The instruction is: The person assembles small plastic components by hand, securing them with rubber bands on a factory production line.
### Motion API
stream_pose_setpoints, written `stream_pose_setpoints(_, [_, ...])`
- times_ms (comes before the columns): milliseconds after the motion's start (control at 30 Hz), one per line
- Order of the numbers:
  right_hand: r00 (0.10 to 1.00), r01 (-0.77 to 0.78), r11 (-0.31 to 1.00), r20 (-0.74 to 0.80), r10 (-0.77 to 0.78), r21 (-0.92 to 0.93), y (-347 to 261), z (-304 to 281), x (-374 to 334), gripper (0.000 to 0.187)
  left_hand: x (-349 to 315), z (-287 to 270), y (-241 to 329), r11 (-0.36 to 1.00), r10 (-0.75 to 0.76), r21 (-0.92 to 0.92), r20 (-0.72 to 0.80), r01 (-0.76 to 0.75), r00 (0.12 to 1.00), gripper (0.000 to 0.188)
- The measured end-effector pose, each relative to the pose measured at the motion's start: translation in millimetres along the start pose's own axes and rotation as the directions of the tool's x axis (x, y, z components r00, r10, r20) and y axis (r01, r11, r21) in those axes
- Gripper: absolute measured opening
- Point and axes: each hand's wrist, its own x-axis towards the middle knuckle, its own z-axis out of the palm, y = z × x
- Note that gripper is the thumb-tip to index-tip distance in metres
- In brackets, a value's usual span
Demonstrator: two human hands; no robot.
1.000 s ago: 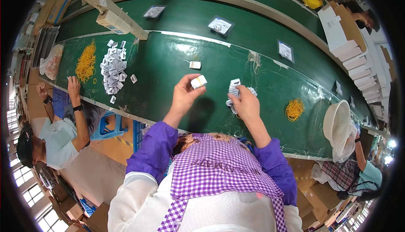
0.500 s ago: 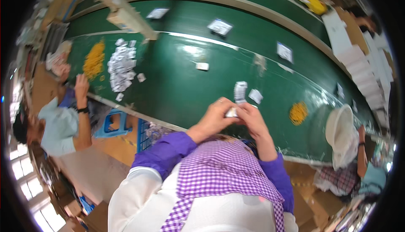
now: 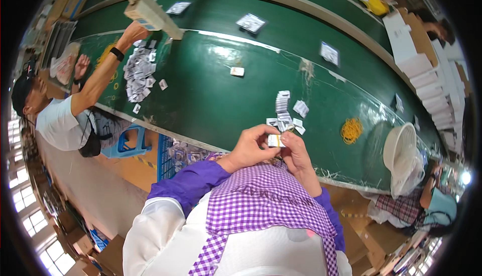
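A small bundle of folded white papers [image 3: 274, 141] with a yellow rubber band round it is pinched between my two hands at the table's near edge. My left hand [image 3: 251, 146] grips its left end with thumb and fingers. My right hand [image 3: 295, 151] closes on its right end, the thumb near the band. Just beyond my fingers lies an overlapping row of small white papers [image 3: 282, 103], with loose papers [image 3: 300, 108] beside it. Another banded bundle [image 3: 237, 71] rests farther out on the green table [image 3: 201, 95]. To the right is a heap of yellow rubber bands [image 3: 351, 131].
At left, a co-worker's arm [image 3: 103, 75] reaches over a pile of white papers [image 3: 139, 73]. A post [image 3: 160, 22] stands nearby. White basins [image 3: 399, 145] sit at the right edge. Flat packets [image 3: 251, 23] lie on the far green strip. A blue stool [image 3: 128, 143] is below left.
The bundle in my hands has turned into view, showing its yellow band. More loose papers show beyond my fingers. The co-worker at left has stretched an arm forward over the pile.
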Motion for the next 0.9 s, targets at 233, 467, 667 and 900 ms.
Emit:
stream_pose_setpoints(233, [0.99,-0.122,0.991,-0.061,0.125,0.063,-5.3,6.3,-4.7,0.023,17.3,5.2,10.0,0.881,0.171,0.415,0.165,-0.226,0.971,0.032])
stream_pose_setpoints(467, [0.981,-0.108,0.967,-0.132,0.141,0.233,15.0,-22.0,-14.1,0.02,-4.8,13.4,-10.0,0.981,0.006,-0.194,-0.093,-0.024,0.996,0.017])
stream_pose_setpoints(667, [0.963,0.053,0.989,-0.269,-0.015,0.135,0.5,-36.2,-4.0,0.019,23.2,6.4,-10.8,0.951,-0.187,-0.277,-0.165,0.136,0.968,0.02])
stream_pose_setpoints(900, [0.868,0.128,0.928,-0.413,-0.275,-0.349,-10.1,-62.1,43.7,0.019,73.6,-36.8,-65.9,0.908,0.085,0.416,-0.283,0.043,0.955,0.031])
